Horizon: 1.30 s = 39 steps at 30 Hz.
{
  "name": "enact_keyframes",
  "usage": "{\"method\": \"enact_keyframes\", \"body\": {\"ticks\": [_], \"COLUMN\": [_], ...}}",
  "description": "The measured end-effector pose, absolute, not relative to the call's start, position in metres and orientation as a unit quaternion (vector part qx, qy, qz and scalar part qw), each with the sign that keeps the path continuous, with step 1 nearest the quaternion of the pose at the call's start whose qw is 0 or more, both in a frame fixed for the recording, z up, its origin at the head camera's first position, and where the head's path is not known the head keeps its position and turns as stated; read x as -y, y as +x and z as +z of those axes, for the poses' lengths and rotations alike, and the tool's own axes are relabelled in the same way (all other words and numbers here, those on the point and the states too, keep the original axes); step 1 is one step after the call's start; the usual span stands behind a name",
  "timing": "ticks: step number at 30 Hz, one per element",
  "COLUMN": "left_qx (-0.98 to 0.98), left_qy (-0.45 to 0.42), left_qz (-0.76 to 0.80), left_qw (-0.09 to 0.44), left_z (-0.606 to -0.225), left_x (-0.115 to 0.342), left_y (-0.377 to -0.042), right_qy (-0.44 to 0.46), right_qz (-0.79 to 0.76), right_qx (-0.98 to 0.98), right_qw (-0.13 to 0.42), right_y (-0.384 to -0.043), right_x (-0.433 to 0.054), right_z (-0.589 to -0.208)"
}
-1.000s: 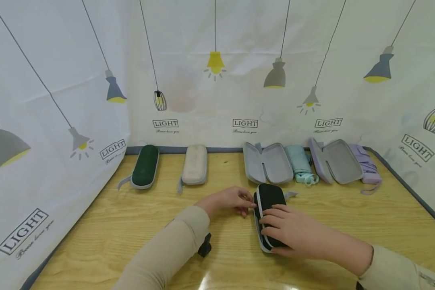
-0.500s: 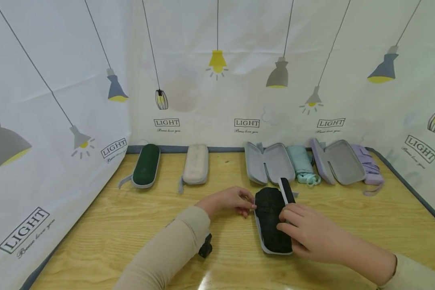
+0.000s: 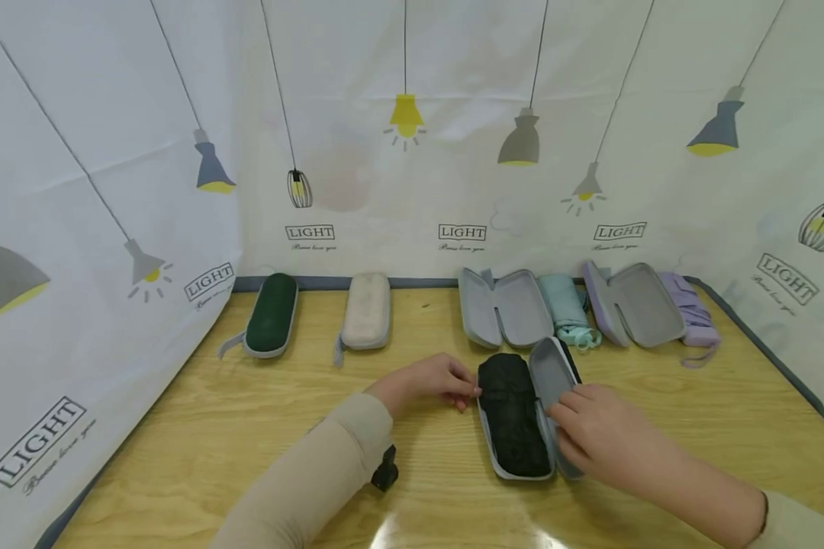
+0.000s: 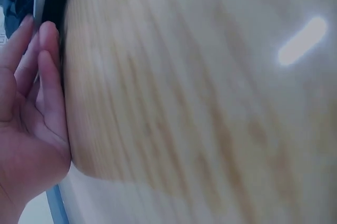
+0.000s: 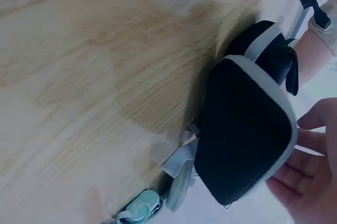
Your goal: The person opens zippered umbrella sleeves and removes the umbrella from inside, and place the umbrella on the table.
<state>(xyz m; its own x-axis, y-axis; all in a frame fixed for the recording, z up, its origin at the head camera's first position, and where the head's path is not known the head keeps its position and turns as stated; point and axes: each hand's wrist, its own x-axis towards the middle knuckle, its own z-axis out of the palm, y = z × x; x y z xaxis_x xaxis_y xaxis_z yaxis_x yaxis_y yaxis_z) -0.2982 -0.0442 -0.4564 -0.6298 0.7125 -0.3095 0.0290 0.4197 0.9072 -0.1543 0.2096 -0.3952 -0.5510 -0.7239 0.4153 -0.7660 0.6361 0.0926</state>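
An open black zip case (image 3: 482,435) with grey trim and lining lies on the table. Inside its left half is a black folded compact umbrella (image 3: 515,415). My left hand (image 3: 448,381) pinches the case's left rim, thumb at the edge and fingers along the outer wall in the left wrist view. My right hand (image 3: 611,431) is at the raised lid (image 3: 552,374), its fingers against the lined inner side and edge. In the right wrist view, the lid's black outer face (image 5: 247,129) shows with no fingers over it.
Behind stand a zipped green case (image 3: 272,314), a zipped beige case (image 3: 367,311), an open grey-lined case (image 3: 525,309) beside a teal folded umbrella (image 3: 567,305), and an open lilac case (image 3: 648,305) beside a purple folded umbrella (image 3: 688,309). A printed cloth (image 3: 357,137) encloses the table.
The lid of the black case has swung up and over to the right with my right hand, uncovering the black umbrella inside. My left hand has stayed at the left rim.
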Motion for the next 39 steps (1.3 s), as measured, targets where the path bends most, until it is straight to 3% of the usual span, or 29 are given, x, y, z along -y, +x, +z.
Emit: {"method": "enact_keyframes", "body": {"ticks": [7, 17, 24, 31, 39], "left_qx": [-0.836, -0.844, -0.836, -0.847, -0.814], "left_qy": [0.248, 0.212, 0.216, 0.207, 0.215], "left_qz": [0.383, 0.393, 0.405, 0.403, 0.422], "left_qw": [0.306, 0.297, 0.299, 0.279, 0.336], "left_z": [-0.444, -0.433, -0.43, -0.429, -0.425], "left_x": [0.04, 0.028, 0.025, 0.021, 0.018], "left_y": [-0.283, -0.265, -0.261, -0.253, -0.239], "right_qy": [0.342, 0.148, 0.094, 0.087, 0.095], "right_qz": [0.037, 0.056, 0.104, 0.144, 0.171], "right_qx": [0.931, 0.987, 0.984, 0.977, 0.974], "right_qw": [0.119, -0.004, -0.11, -0.129, -0.117], "right_y": [-0.159, -0.169, -0.175, -0.178, -0.182], "right_x": [-0.197, -0.176, -0.166, -0.158, -0.157], "right_z": [-0.388, -0.388, -0.396, -0.41, -0.413]}}
